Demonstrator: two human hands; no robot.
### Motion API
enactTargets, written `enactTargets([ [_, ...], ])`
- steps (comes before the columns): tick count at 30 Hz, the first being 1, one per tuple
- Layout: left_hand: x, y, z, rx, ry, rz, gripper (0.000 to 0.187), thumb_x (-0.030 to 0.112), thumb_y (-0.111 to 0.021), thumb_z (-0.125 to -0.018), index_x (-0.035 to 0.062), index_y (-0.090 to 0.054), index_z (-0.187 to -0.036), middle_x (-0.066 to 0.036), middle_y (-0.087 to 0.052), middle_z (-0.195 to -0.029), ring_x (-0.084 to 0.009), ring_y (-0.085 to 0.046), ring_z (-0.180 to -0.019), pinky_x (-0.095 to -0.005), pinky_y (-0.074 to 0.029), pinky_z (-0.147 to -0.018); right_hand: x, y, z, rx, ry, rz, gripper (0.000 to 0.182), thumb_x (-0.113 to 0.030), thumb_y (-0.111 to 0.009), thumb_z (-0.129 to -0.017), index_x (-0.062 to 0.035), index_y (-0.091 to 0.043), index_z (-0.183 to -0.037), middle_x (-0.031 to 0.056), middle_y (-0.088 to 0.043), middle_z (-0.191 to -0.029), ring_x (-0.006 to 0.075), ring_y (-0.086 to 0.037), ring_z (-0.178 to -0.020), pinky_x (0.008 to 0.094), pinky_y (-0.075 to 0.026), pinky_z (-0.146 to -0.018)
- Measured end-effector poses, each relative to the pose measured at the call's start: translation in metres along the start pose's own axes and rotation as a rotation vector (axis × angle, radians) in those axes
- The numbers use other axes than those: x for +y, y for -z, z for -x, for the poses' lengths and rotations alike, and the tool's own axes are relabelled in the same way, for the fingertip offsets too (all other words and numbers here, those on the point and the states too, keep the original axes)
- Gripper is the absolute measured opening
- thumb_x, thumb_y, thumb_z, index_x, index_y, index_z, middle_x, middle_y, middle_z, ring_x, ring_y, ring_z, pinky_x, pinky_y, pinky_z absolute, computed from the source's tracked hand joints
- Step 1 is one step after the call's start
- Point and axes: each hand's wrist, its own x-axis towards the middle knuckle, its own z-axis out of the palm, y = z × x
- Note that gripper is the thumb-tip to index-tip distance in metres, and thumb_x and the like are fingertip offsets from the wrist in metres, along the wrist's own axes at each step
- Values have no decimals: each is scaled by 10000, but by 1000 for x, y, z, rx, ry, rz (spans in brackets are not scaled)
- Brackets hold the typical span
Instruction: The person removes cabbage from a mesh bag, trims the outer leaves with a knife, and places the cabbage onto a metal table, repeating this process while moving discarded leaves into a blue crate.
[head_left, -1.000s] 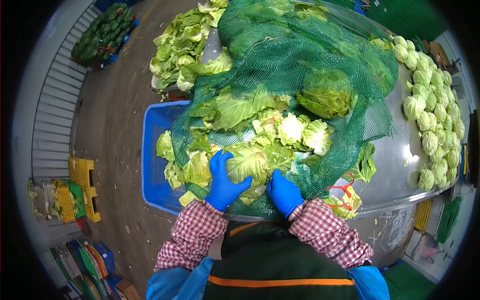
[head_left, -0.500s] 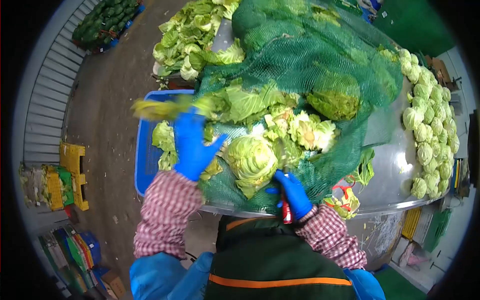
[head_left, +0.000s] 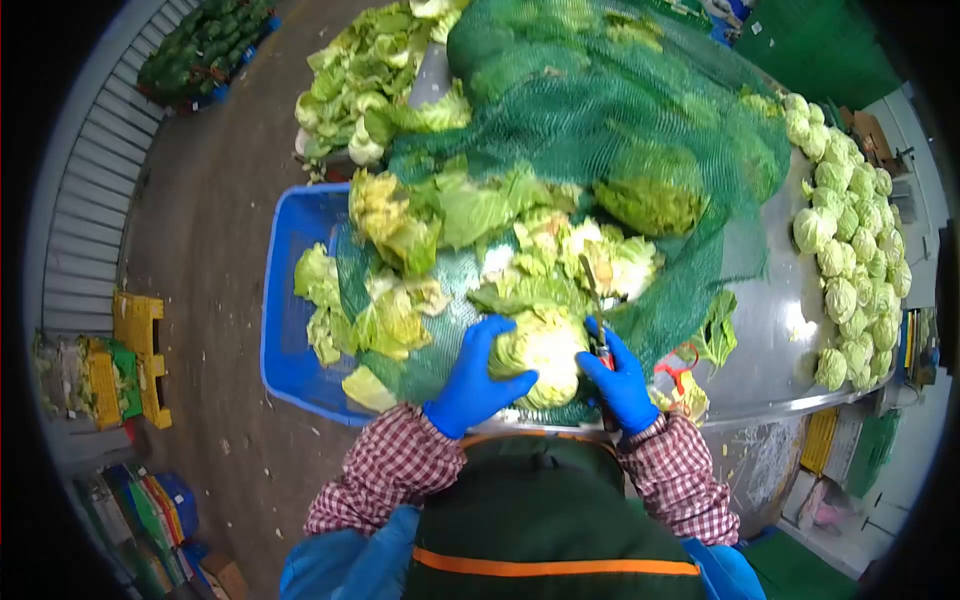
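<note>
A trimmed pale green cabbage (head_left: 544,358) sits near the table's front edge, between my blue-gloved hands. My left hand (head_left: 482,378) cups its left side, thumb and fingers curved around it. In my right hand (head_left: 622,382) is a knife (head_left: 603,350) with a red and black handle, its blade pointing up and away. The fingertips of that hand also reach the cabbage's right side. Loose outer leaves (head_left: 395,322) lie left of the cabbage on a green mesh sack (head_left: 560,120). Behind it are several cut leaf bases (head_left: 628,262).
A blue crate (head_left: 290,380) with leaves in it stands at the table's left. Trimmed cabbages (head_left: 850,260) are piled along the right side of the metal table (head_left: 745,385). A leaf heap (head_left: 345,95) lies at the back left. Red straps (head_left: 675,372) lie near the front edge.
My left hand has let go of the leaf it flung toward the crate side and come back to the cabbage. The cabbage is now nearer me, its surface paler, with both hands on it.
</note>
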Motion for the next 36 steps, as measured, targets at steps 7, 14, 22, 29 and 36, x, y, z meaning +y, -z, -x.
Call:
enactTargets([
  [7,-32,8,23,72,96,221,630,128,-756,-670,35,-444,-1209,-127,-463,-1147,-237,-466,-1082,-346,-387,-941,19,-15,2,18,231,129,510,-135,-710,-774,-25,-493,-1221,120,-512,-1191,205,-502,-1075,322,-391,-933],
  [14,-54,67,33,307,453,509,542,-17,-600,-710,17,-437,-1226,-107,-526,-1088,-189,-518,-1000,-312,-427,-872,0,-14,-3,71,-19,94,472,-176,-670,-816,-51,-499,-1238,6,-568,-924,78,-498,-766,220,-445,-688],
  [22,-3,0,2,70,-132,-373,886,372,-827,-563,28,-429,-1275,-205,-432,-1278,-373,-400,-1182,-448,-326,-998,-12,-12,8,26,520,825,555,-160,-613,-844,-112,-400,-1355,92,-451,-730,237,-497,-698,348,-428,-669],
  [29,-6,15,14,-62,-103,-364,958,350,-839,-537,94,-385,-1340,-182,-403,-1300,-361,-404,-1156,-443,-330,-983,15,39,-50,91,49,554,437,-251,-448,-944,-158,-382,-1366,197,-520,-1244,227,-561,-1054,311,-424,-883],
  [36,10,57,-24,-698,-419,-802,1049,297,-829,-507,209,-285,-1399,-201,-255,-1412,-380,-363,-1189,-458,-330,-982,10,-4,-28,156,212,328,472,-172,-510,-914,-128,-390,-1368,80,-598,-1006,84,-461,-752,237,-423,-707],
])
